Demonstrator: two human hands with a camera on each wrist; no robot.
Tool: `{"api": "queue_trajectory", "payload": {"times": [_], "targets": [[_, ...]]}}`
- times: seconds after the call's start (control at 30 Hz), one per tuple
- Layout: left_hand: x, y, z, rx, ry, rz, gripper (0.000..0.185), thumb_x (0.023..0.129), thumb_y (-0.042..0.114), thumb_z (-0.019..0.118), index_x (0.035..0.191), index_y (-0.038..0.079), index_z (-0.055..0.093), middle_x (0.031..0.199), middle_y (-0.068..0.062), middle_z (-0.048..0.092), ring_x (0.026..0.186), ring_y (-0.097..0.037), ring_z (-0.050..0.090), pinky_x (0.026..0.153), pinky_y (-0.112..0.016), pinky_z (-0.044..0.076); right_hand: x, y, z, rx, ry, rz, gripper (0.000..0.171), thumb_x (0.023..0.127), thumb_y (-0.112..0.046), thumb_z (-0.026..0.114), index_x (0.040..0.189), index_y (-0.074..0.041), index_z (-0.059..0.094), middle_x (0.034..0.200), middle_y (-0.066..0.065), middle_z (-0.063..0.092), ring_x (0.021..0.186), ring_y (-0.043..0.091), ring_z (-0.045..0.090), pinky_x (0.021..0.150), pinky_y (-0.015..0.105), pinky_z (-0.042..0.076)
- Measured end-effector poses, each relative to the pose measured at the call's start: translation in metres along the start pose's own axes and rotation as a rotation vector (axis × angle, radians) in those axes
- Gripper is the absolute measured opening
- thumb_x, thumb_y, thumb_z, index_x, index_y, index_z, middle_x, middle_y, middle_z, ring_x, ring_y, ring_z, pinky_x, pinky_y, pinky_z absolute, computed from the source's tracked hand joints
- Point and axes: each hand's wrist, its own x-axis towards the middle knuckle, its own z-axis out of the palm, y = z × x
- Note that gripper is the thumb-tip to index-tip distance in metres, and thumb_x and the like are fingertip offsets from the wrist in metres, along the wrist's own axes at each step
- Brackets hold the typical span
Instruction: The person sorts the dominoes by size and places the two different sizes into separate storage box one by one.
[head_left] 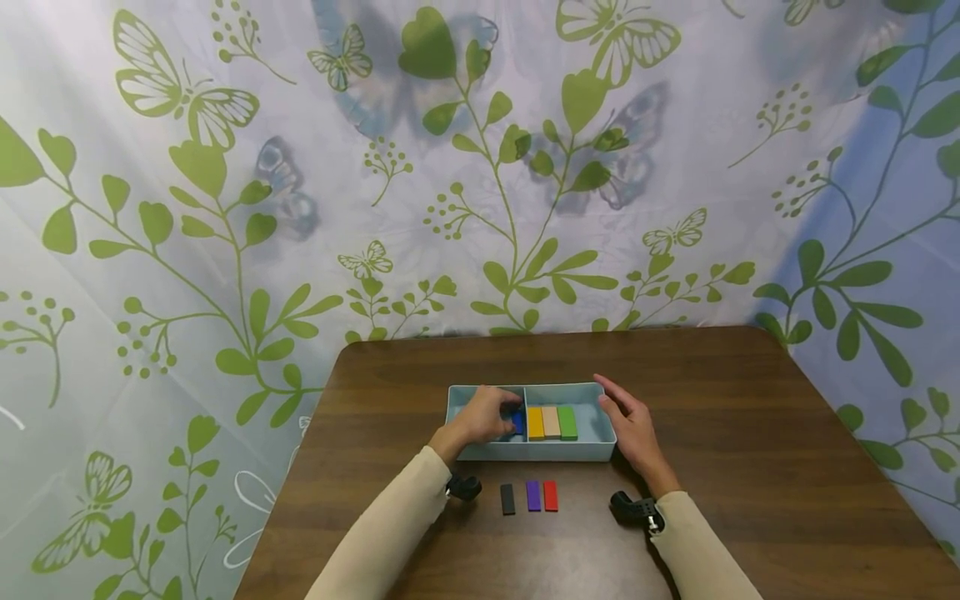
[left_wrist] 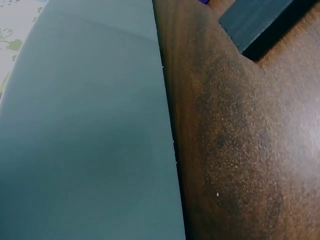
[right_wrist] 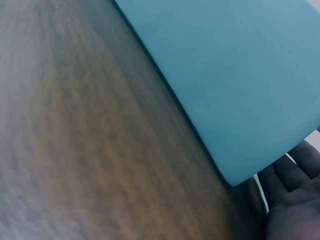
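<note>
Pinched between the curled thumb and fingers of the left hand (head_left: 482, 415), the blue block (head_left: 518, 422) is inside the left compartment (head_left: 459, 402) of the box (head_left: 536, 452), beside the divider (head_left: 526, 397); a light, level hold should keep it from scraping there, though the fingers hide whether it rests flat. Past the yellow block (head_left: 536, 424), beige block (head_left: 551, 423) and green block (head_left: 567, 423), side by side, the right hand (head_left: 633, 429), fingers extended, touches the box's right end, where gentle, steady pressure would best prevent sliding.
</note>
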Motion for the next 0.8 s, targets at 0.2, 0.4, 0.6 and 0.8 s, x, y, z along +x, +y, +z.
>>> {"api": "queue_trajectory", "payload": {"times": [0.2,0.4,0.6,0.8], "targets": [[-0.007,0.003,-0.004,-0.096,0.047,0.0,0.044,0.096,0.007,0.081,0.139,-0.001,0.073,0.138,-0.016,0.076,0.128,-0.032,0.073,0.111,-0.049,0.059,-0.001,-0.001,-0.001,-0.006,-0.004,0.018,0.048,0.117,-0.024,0.055,0.163,-0.011,0.054,0.17,0.015,0.049,0.156,0.037,0.046,0.104,0.001,0.032],[-0.018,0.003,-0.011,-0.186,0.084,0.005,0.044,0.1,0.015,0.08,0.14,-0.002,0.071,0.139,-0.02,0.075,0.127,-0.037,0.074,0.109,-0.052,0.059,-0.002,-0.005,-0.001,0.002,-0.003,-0.003,0.046,0.116,-0.018,0.056,0.161,-0.007,0.055,0.168,0.018,0.051,0.154,0.039,0.047,0.102,0.0,0.034],[-0.028,0.005,-0.015,-0.198,0.106,-0.011,0.052,0.102,0.031,0.08,0.145,0.004,0.07,0.145,-0.013,0.073,0.133,-0.032,0.071,0.114,-0.048,0.057,-0.002,-0.008,-0.002,-0.008,-0.001,-0.001,0.046,0.116,-0.016,0.056,0.16,-0.007,0.056,0.168,0.018,0.051,0.154,0.038,0.048,0.103,0.001,0.033],[-0.041,0.012,-0.019,-0.22,0.125,0.026,0.06,0.1,0.035,0.082,0.148,0.002,0.067,0.15,-0.011,0.07,0.137,-0.032,0.069,0.115,-0.048,0.055,-0.002,-0.006,-0.002,-0.001,-0.012,0.025,0.047,0.116,-0.021,0.056,0.162,-0.01,0.055,0.169,0.015,0.05,0.156,0.037,0.046,0.104,0.002,0.032]]}}
